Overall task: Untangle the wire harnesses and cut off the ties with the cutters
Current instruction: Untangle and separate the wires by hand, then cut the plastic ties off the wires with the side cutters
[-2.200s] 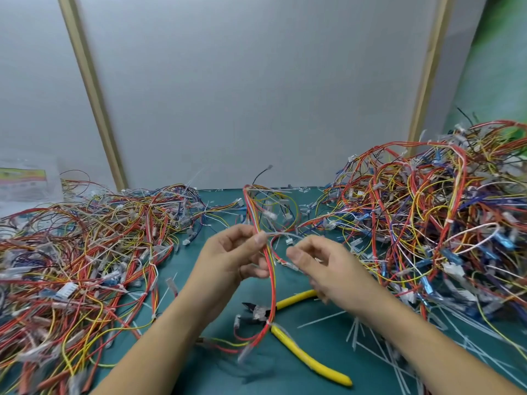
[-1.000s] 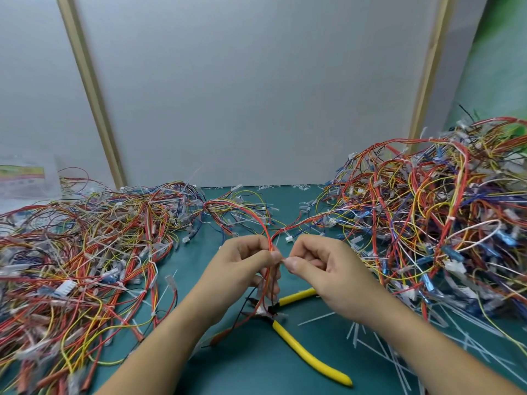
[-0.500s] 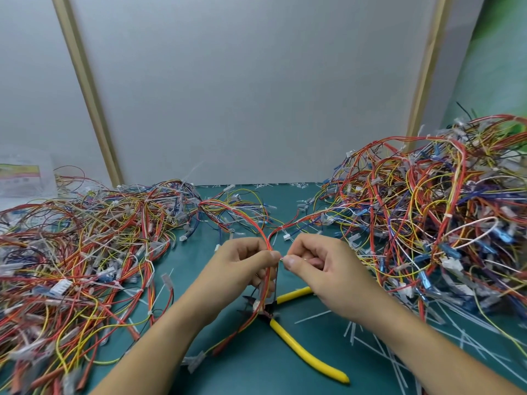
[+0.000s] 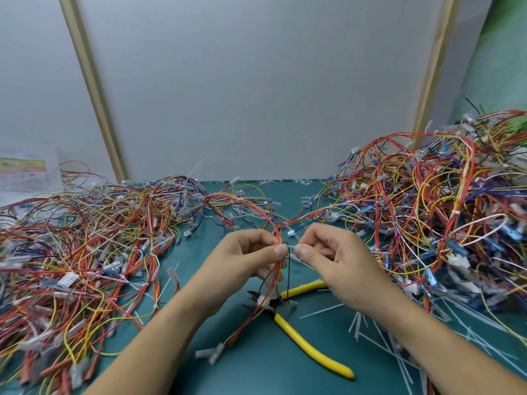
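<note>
The left hand's [image 4: 248, 258] grip pinched a red-and-yellow wire harness [image 4: 277, 276] between thumb and forefinger, just above the cutters [image 4: 308, 346]. The right hand's [image 4: 333, 258] grip pinched a white tie [image 4: 290, 246] on it, the two thumbs nearly touching. The harness hung roughly upright and draped over the cutters' head, its connector end trailing to their left. The cutters lay on the desk [image 4: 256, 377], yellow handles splayed rightward. Bare desk surrounded them, between the left heap [image 4: 85, 238] and the right heap [image 4: 427, 209].

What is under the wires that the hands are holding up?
The yellow cutters lie on the green table below the harness. Its hanging wires and a white connector cross the cutters' black head, so the blades are partly hidden.
</note>
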